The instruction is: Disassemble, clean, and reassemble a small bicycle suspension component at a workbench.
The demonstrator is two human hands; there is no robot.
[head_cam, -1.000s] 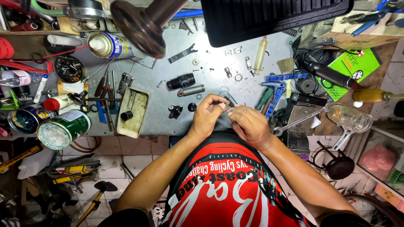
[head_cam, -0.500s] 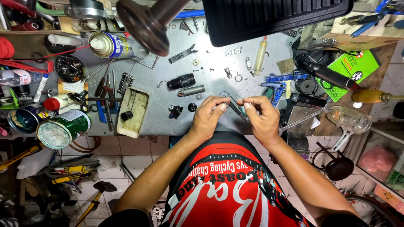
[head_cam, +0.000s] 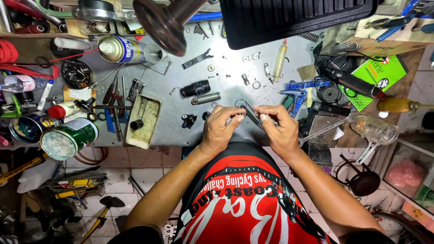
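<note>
Both hands meet over the near edge of the metal worktop (head_cam: 181, 86), just in front of the person's red shirt. The left hand (head_cam: 220, 129) has its fingers closed in a pinch on a small silvery part at about the level of the thumb tip; the part is too small to tell what it is. The right hand (head_cam: 279, 129) is closed around a thin dark rod (head_cam: 250, 115), which runs up and to the left from its fingers and ends in a small ring (head_cam: 241, 104) lying just above the left hand's knuckles. The two grips are nearly touching, with the rod between them.

As far as this shows, the work looks to be in the middle: the rod is off the worktop and held in both hands, but whether the small part is going on or coming off cannot be told. Many loose pieces still lie spread on the worktop beyond the hands: a black cylinder (head_cam: 195, 88), a grey sleeve (head_cam: 205, 98), small washers and clips, a syringe (head_cam: 279, 61) and a brush (head_cam: 308, 72). A dirty cream tray (head_cam: 143, 121) sits to the left, beside two open tins (head_cam: 68, 138) and a spray can (head_cam: 122, 49). None of these is being touched.
</note>
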